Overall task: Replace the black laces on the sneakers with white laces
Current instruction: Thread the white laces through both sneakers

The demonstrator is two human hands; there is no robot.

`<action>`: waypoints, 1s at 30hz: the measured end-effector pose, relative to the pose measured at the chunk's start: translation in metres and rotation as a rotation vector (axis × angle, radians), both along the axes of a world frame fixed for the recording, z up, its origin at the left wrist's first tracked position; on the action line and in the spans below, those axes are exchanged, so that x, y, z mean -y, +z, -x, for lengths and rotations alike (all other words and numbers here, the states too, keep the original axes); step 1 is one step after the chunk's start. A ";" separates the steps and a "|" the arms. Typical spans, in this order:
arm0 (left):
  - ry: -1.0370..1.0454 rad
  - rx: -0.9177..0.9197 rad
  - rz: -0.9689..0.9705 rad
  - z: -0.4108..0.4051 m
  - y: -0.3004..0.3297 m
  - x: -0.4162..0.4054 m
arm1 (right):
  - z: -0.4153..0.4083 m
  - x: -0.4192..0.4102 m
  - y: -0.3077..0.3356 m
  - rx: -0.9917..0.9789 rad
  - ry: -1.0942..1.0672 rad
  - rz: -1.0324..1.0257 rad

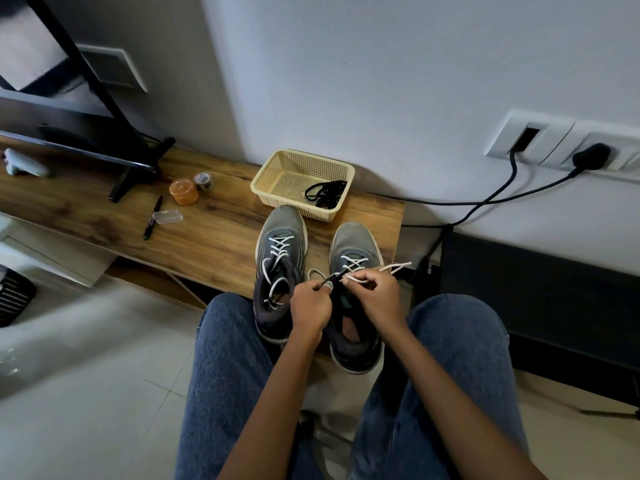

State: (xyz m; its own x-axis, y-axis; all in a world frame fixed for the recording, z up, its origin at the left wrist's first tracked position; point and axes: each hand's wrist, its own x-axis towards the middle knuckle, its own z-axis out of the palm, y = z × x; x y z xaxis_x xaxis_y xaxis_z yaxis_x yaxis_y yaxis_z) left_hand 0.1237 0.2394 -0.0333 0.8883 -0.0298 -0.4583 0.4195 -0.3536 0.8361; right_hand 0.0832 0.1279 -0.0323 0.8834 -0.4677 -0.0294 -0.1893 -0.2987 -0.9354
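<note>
The white lace [353,264] sat half-threaded in the right sneaker [356,258] on the worktop [214,230]; left hand [310,304] and right hand [375,296] each pinched a strand.

Two shoes [318,278] side by side on table [214,233]; basket [303,183] just behind; laces [325,192] in basket; pen [153,218] far left.

Grey sneakers [281,237] (white laces [280,249])
</note>
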 end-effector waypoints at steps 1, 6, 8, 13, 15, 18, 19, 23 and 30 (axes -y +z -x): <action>-0.002 -0.005 0.001 0.000 0.001 0.000 | -0.001 -0.002 -0.002 0.001 -0.008 0.018; -0.002 -0.019 -0.006 0.001 0.002 0.000 | -0.002 -0.008 -0.011 -0.019 -0.053 0.102; -0.003 -0.017 -0.010 0.001 0.002 0.000 | -0.001 -0.012 -0.011 -0.029 -0.090 0.165; 0.005 0.001 -0.015 0.003 0.005 0.002 | 0.001 -0.022 -0.003 -0.022 -0.102 0.329; 0.008 0.004 -0.011 0.003 0.005 0.002 | 0.001 -0.023 -0.003 -0.025 -0.089 0.342; 0.018 -0.008 0.004 0.004 0.004 0.003 | 0.001 -0.024 -0.005 -0.015 -0.142 0.224; 0.019 -0.013 0.004 0.004 0.003 0.003 | 0.001 -0.023 -0.005 -0.021 -0.159 0.172; 0.025 -0.023 0.000 0.005 0.002 0.004 | 0.004 -0.019 -0.006 -0.069 -0.141 0.110; -0.050 0.094 -0.118 0.009 0.014 0.002 | 0.001 -0.019 -0.009 -0.054 -0.079 0.218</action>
State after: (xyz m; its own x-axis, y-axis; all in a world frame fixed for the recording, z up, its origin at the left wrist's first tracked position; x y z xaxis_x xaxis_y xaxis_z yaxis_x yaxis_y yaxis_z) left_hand 0.1151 0.2369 -0.0195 0.9261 -0.0261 -0.3765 0.3209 -0.4704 0.8220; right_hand 0.0820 0.1467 -0.0410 0.8436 -0.5358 0.0337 -0.2681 -0.4748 -0.8383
